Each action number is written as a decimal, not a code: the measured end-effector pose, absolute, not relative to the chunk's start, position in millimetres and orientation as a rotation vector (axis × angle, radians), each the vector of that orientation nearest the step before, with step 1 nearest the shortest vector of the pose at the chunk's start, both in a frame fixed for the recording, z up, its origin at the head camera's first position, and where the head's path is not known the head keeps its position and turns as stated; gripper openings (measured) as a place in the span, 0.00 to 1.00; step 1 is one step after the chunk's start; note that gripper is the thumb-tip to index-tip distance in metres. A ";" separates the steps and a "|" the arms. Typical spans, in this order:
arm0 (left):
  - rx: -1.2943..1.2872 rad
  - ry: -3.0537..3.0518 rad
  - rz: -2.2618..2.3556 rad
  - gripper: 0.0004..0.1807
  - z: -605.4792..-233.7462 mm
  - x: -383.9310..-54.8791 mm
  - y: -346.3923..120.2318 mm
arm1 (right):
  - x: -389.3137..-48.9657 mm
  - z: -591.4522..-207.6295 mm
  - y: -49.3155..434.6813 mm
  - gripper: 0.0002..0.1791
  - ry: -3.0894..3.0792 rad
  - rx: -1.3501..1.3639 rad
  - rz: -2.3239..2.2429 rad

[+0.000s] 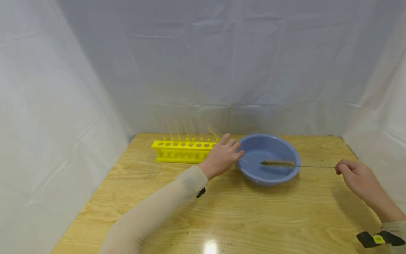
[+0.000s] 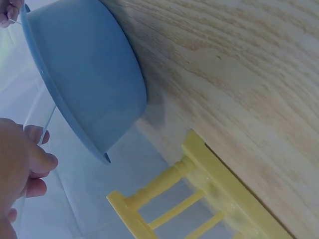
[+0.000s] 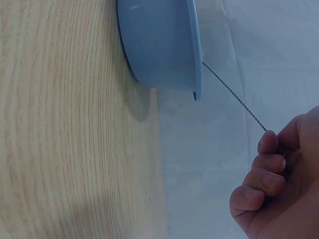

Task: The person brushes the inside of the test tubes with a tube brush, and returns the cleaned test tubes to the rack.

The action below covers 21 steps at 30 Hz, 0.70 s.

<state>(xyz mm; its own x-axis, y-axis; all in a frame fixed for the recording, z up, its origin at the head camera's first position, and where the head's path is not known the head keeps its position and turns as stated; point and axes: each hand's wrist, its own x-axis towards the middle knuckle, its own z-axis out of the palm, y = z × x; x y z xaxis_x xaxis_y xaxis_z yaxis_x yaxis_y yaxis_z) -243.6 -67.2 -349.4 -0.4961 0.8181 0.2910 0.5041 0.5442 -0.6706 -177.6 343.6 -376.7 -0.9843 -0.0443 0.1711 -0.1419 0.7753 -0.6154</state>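
My left hand (image 1: pixel 222 157) is beside the left rim of a blue basin (image 1: pixel 268 178), pinching a clear glass test tube (image 2: pixel 41 112). The tube slants, one end by the basin's rim in the left wrist view; its rounded end shows behind the hand in the head view. At the right, my right hand (image 1: pixel 356 176) grips the twisted wire handle of a test tube brush (image 1: pixel 277 163), fingers curled round its end (image 3: pixel 271 169). The brush's brown bristles lie over the basin's inside, and its wire crosses the right rim.
A yellow test tube rack (image 1: pixel 177 160) stands left of the basin, partly behind my left hand. Several clear test tubes (image 1: pixel 179 130) stand in its left half. Pale sheeting (image 1: pixel 203 70) hangs behind the wooden table (image 1: pixel 241 218) and along both sides.
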 end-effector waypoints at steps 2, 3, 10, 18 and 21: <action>-1.062 -2.174 0.704 0.12 -349.2 -244.5 -66.2 | -177.4 -377.0 343.5 0.24 -2.820 0.152 0.993; -1.064 -2.168 0.706 0.12 -349.1 -244.8 -65.8 | -177.3 -376.9 344.0 0.24 -2.824 0.154 0.996; -1.085 -2.124 0.691 0.12 -348.0 -245.8 -63.2 | -179.0 -376.7 348.4 0.24 -2.844 0.190 1.008; -1.092 -2.042 0.701 0.16 -347.4 -247.2 -60.4 | -178.5 -378.1 350.2 0.23 -2.837 0.217 1.022; -1.094 -2.027 0.691 0.16 -348.0 -247.9 -60.3 | -177.9 -378.0 349.8 0.23 -2.843 0.208 1.020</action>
